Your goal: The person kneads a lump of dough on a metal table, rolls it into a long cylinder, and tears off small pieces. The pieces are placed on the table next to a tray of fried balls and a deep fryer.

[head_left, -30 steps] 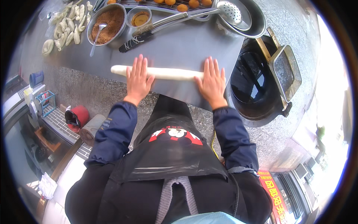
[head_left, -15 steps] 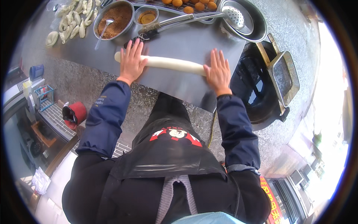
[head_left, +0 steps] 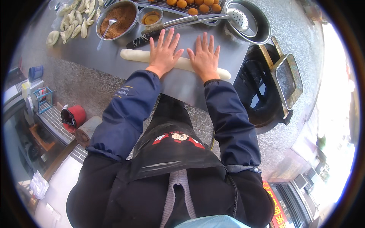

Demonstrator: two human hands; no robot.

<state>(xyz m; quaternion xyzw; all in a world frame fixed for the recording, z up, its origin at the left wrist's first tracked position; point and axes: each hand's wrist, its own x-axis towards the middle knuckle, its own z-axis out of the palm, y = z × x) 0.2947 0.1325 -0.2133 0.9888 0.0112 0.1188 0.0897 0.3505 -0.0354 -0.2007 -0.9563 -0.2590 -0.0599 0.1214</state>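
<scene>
A long pale dough roll [head_left: 133,55] lies crosswise on the steel worktop [head_left: 87,60]. My left hand [head_left: 162,54] lies over its middle, fingers spread and palm down. Just right of it, my right hand [head_left: 205,60] rests flat on the roll, fingers apart, leaving the rounded right end showing. Beyond the hands are long-handled tongs [head_left: 142,40], a steel bowl of brown crumbly filling with a spoon [head_left: 123,21] and a small tub of amber liquid [head_left: 151,17].
Shaped dough pieces [head_left: 76,21] sit at back left. Several fried balls [head_left: 207,8] are on a rack; a perforated ladle [head_left: 238,19] lies in steel bowls. A black wok of dark oil [head_left: 254,91] with a mesh strainer [head_left: 289,79] stands at right. A red bucket [head_left: 76,117] is lower left.
Both hands have moved inward toward each other along the roll and farther from my body. The roll has shifted away from me, and its right end has come out from under my right hand.
</scene>
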